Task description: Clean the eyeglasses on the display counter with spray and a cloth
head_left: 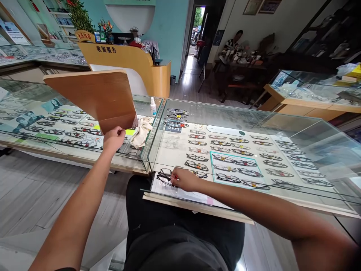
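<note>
My left hand (113,139) is closed on the lower edge of a brown board (104,94), which is tilted up above the left glass case. Over the pulled-out drawer (194,207), at the front of the right case, my right hand (184,179) pinches a pair of dark eyeglasses (163,175). Its fingertips partly cover the frame. White sheets line the drawer beneath them. A crumpled cream cloth (142,132) lies on the left case's glass, just right of my left hand.
A small spray bottle (153,106) stands on the left case. Rows of eyeglasses fill the glass display case (299,118) on the right. Behind are a yellow counter (135,56), a doorway and a seated person (234,42). Another glass case (307,103) stands at right.
</note>
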Demonstrator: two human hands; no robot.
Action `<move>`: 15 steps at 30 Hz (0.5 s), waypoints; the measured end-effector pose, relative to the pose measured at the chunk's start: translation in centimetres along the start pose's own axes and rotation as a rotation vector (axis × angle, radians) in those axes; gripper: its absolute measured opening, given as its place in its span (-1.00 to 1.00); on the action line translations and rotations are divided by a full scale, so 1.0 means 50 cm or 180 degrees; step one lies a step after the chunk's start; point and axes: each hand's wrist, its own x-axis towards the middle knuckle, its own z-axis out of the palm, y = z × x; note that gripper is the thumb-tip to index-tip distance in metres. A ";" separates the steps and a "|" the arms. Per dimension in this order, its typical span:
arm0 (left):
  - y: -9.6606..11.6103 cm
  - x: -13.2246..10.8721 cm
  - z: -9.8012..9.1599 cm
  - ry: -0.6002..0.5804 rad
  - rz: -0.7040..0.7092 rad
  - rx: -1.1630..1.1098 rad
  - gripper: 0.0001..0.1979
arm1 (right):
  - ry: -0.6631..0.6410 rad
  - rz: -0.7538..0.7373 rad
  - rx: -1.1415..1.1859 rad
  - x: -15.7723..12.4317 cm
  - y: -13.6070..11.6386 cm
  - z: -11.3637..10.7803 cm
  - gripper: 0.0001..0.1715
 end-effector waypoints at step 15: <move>0.075 -0.431 -0.016 0.0200 0.2399 -0.2796 -0.51 | 0.0707 -0.0292 -0.1116 0.215 0.118 0.074 -0.76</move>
